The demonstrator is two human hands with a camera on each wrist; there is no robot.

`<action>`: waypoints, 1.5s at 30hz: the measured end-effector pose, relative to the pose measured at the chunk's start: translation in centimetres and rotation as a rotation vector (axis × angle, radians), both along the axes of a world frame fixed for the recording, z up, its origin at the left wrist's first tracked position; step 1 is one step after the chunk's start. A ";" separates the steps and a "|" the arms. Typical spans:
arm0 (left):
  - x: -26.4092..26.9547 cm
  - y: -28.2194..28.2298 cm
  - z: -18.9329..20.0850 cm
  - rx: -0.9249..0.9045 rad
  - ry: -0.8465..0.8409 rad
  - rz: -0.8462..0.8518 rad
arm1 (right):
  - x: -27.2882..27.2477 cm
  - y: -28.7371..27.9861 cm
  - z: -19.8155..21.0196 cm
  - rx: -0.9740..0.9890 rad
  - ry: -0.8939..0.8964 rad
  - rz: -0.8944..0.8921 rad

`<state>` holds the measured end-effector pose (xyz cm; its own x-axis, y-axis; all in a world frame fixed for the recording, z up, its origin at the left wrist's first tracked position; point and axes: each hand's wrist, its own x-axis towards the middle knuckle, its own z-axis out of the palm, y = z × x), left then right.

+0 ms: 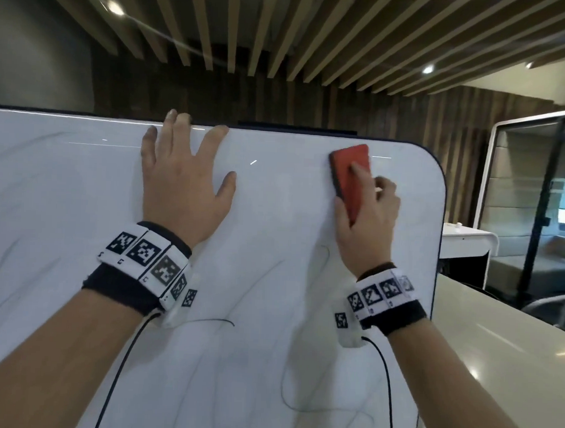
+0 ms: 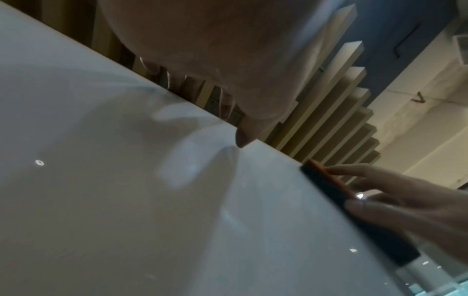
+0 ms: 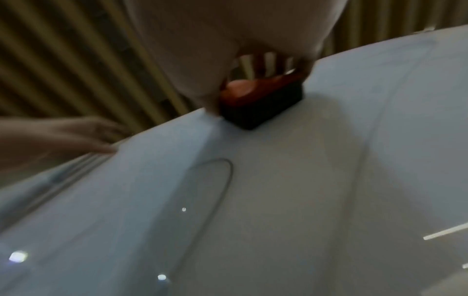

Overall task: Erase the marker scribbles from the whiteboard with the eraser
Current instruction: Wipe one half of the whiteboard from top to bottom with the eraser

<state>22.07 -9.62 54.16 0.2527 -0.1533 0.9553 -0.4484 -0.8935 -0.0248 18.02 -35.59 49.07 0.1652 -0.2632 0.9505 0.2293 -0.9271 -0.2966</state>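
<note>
A white whiteboard (image 1: 274, 213) with a dark rim fills the head view. Thin black marker scribbles (image 1: 207, 321) run across its lower half and left side; one loop (image 3: 222, 180) shows in the right wrist view. My right hand (image 1: 366, 213) grips a red eraser (image 1: 350, 171) with a black felt base near the top right corner, felt flat on the board. The eraser (image 3: 260, 100) shows under my palm in the right wrist view, and the eraser (image 2: 354, 210) lies at the right in the left wrist view. My left hand (image 1: 183, 175) lies flat with fingers spread at the board's top edge.
A pale counter (image 1: 494, 333) runs to the right of the board. Behind it stand a white table (image 1: 466, 236) and a glass-walled booth (image 1: 532, 190). Wooden slats cover the wall and ceiling (image 1: 281, 37) beyond the board. Cables hang from both wristbands.
</note>
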 end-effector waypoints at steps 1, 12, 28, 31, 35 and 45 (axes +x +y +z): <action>-0.2 -1.1 0.0 0.024 -0.003 -0.028 | 0.0 0.0 -0.8 -0.149 0.030 0.014; 1.0 -4.6 -1.1 0.162 -0.041 -0.040 | -0.3 -5.9 -3.3 0.497 -0.007 -0.079; 0.9 -4.9 -1.0 0.119 -0.040 -0.059 | 1.0 -2.2 -1.2 -0.051 -0.004 -0.018; 0.9 -4.6 -0.9 0.139 -0.038 -0.049 | 0.6 -5.5 -7.4 0.305 -0.065 -0.096; 0.8 -4.8 -0.9 0.147 -0.037 -0.033 | -0.3 -7.3 -10.7 0.968 -0.012 -0.062; 0.3 -2.9 -2.8 0.047 -0.032 -0.154 | 0.2 0.3 -6.8 -0.041 0.002 -0.051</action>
<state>22.34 -12.49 51.33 0.1922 -0.2325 0.9534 -0.5785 -0.8116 -0.0813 18.19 -35.26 42.25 0.1549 -0.2320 0.9603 0.1810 -0.9489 -0.2585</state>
